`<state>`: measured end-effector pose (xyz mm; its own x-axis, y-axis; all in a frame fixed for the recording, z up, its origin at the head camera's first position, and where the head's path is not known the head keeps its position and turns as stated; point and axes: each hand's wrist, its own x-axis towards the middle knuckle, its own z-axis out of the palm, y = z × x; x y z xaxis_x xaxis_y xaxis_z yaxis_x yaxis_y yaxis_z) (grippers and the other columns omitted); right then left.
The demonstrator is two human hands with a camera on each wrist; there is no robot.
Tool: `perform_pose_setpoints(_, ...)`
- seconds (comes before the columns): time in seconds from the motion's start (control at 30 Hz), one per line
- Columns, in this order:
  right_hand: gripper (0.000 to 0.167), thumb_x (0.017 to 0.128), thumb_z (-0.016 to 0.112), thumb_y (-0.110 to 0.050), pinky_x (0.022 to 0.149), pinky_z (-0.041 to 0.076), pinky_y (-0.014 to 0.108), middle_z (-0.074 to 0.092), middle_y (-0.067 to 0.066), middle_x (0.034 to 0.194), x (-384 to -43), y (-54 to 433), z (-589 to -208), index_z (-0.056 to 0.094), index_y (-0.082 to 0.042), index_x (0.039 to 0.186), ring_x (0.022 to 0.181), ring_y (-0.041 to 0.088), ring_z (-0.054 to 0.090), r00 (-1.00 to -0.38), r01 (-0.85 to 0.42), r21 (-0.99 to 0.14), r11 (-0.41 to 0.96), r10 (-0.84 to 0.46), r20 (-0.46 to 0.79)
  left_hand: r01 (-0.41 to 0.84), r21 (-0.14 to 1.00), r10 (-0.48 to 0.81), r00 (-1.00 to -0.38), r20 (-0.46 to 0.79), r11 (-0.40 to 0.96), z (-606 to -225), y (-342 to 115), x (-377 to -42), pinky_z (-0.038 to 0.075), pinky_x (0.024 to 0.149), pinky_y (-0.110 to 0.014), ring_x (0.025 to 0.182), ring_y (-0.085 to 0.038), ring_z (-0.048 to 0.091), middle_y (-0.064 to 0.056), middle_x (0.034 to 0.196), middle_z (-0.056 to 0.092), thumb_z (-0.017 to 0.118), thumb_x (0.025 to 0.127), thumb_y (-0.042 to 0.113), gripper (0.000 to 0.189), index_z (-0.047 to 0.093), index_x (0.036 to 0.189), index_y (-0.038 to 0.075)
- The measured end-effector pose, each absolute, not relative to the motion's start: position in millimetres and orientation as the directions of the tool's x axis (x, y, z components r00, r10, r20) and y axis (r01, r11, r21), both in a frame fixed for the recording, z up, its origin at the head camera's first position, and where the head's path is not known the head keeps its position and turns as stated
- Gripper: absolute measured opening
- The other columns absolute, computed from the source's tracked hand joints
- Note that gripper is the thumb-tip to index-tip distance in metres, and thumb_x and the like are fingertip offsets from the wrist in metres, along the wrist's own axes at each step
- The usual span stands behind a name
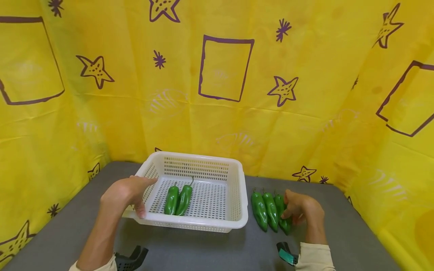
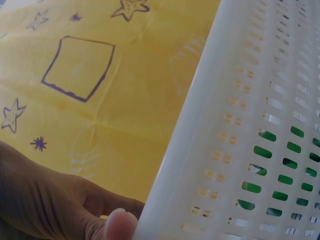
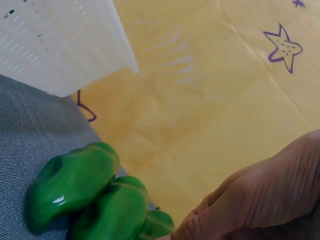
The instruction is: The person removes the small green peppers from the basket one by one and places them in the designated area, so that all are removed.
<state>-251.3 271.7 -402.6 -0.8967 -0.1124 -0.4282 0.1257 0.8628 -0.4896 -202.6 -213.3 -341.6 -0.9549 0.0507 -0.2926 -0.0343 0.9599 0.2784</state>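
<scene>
Two peppers (image 1: 171, 199) in basket (image 1: 200, 156); my left hand (image 1: 130, 192) grips its near-left corner, presumably for steadiness. My right hand (image 1: 301, 207) pinches the rightmost loose pepper (image 1: 279, 205).

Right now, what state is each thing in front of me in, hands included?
Basket: upright, open-topped, holding two peppers
Inside peppers: whole, stemmed, lying side by side
Left and middle outside peppers: whole, lying beside the basket, ungripped
Rightmost pepper: partly covered, pinched by fingers
Left hand: gripping the basket's left side
Right hand: pinching the rightmost pepper
Curtain: hanging, creased
</scene>
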Motion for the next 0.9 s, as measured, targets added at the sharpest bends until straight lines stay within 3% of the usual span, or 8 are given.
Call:
perform_pose_setpoints(0.47,0.034,0.093,0.075,-0.005,0.061,0.053,0.034,0.063,0.017,0.076,-244.4,270.4,-393.2,0.045,-0.003,0.109,0.063,0.025,0.061,-0.912,0.089,-0.466,0.88,-0.116,-0.393,-0.056,0.29,0.036,-0.953,-0.299,0.955,-341.8,-214.1,-200.5,0.048,0.081,-0.052,0.101,-0.038,0.055,-0.024,0.12,0.059,0.101,0.055,0.01,0.122,0.039,0.16,0.013)
perform_pose_setpoints(0.9,0.031,0.095,0.071,-0.001,0.062,0.052,0.033,0.056,0.014,0.085,-244.6,272.5,-393.8,0.046,-0.003,0.112,0.065,0.024,0.06,-0.917,0.093,-0.483,0.87,-0.114,-0.381,-0.041,0.285,0.048,-0.953,-0.3,0.958,-340.0,-213.0,-202.3,0.048,0.083,-0.053,0.101,-0.037,0.055,-0.024,0.12,0.06,0.101,0.054,0.009,0.123,0.039,0.16,0.012)
